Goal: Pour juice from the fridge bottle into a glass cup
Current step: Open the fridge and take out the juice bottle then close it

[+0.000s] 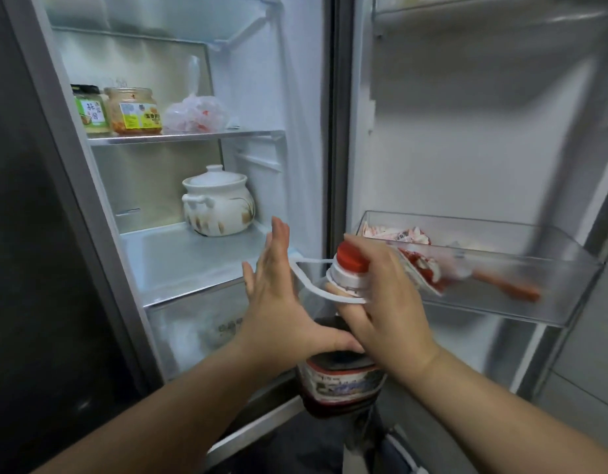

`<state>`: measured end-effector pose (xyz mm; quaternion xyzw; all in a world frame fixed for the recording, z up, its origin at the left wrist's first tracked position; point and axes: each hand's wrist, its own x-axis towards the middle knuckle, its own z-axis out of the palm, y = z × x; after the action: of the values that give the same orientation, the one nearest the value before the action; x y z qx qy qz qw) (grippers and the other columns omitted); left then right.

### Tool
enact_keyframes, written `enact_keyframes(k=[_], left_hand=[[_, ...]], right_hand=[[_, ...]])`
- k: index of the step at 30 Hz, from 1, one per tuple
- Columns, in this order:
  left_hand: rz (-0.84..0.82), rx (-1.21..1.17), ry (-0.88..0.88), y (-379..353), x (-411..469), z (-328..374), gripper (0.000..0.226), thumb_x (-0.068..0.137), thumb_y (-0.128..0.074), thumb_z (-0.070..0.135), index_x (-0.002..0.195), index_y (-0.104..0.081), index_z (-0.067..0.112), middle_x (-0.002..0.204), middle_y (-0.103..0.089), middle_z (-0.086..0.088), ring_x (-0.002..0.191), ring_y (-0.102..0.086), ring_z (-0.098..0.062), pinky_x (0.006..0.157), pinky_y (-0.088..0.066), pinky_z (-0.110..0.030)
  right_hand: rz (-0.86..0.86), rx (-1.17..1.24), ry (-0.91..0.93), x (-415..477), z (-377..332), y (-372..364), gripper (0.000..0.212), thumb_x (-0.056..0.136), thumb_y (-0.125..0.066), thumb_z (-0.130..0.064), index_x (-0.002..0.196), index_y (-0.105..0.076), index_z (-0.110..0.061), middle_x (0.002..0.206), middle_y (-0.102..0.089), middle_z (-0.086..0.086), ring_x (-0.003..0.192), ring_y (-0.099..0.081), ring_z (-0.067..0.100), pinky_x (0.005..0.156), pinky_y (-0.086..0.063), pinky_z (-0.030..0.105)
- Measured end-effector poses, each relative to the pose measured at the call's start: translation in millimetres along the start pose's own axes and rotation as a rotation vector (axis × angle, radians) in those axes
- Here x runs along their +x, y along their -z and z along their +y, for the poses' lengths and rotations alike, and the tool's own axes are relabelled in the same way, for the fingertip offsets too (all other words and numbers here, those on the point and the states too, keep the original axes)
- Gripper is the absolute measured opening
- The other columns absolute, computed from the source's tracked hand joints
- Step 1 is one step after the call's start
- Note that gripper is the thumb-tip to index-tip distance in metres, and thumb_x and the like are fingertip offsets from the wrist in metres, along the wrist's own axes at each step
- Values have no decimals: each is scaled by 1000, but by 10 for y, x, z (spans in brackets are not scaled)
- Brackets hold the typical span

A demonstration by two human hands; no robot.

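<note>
A large juice bottle (pixel 340 381) with dark red liquid, a red cap and a white carry handle is held in front of the open fridge. My right hand (pixel 388 302) grips its neck just below the cap. My left hand (pixel 278 295) has straight fingers and its palm rests against the bottle's left shoulder. No glass cup is in view.
The fridge shelves hold two labelled jars (pixel 118 111), a plastic bag (pixel 196 114) and a white ceramic pot (pixel 217 203). The open door on the right has a clear bin (pixel 521 289) with red-and-white packets. The fridge's grey left side (pixel 29 234) is close by.
</note>
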<state>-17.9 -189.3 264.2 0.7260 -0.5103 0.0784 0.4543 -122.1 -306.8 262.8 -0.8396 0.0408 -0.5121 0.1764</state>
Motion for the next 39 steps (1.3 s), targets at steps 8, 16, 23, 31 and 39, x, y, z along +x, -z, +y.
enact_keyframes(k=[8, 16, 23, 31, 39], left_hand=[[-486, 234, -248, 399, 104, 371, 119, 39, -63, 84, 143, -10, 56, 158, 15, 19, 141, 26, -1, 118, 10, -51], [-709, 337, -155, 59, 126, 692, 110, 54, -84, 56, 143, -28, 24, 130, -35, 8, 118, -47, -15, 108, -35, -42], [-578, 871, -358, -33, -96, 797, 79, 83, -63, 15, 144, -13, 19, 121, -36, -5, 99, -57, -26, 107, -32, -44], [-518, 614, -470, 69, -146, 539, 96, 68, -66, 50, 143, -11, 26, 123, -44, 4, 112, -45, -18, 114, -22, -42], [-587, 754, -416, -73, -76, 655, 78, 76, -74, 45, 133, -25, 24, 120, -42, 0, 116, -46, -21, 118, -13, -45]], right_hand=[[-74, -12, 8, -272, -65, 198, 64, 84, -62, -30, 140, -34, -19, 134, -44, -12, 124, -44, 0, 102, -33, 10], [-99, 113, -124, -468, -47, 225, 84, 76, -69, -37, 144, -18, -40, 147, -25, -36, 132, -37, -10, 104, -28, 8], [-18, 44, -132, -614, -60, 194, 93, 64, -73, -7, 139, -27, -36, 126, -45, -25, 106, -52, -7, 90, -40, 6], [58, 25, -130, -620, -67, 317, 88, 68, -78, -14, 139, -29, -31, 131, -48, -21, 114, -58, 5, 92, -49, 21], [-30, 109, -176, -687, -148, 267, 78, 69, -63, -32, 138, -28, -32, 135, -33, -43, 117, -44, -17, 95, -37, 7]])
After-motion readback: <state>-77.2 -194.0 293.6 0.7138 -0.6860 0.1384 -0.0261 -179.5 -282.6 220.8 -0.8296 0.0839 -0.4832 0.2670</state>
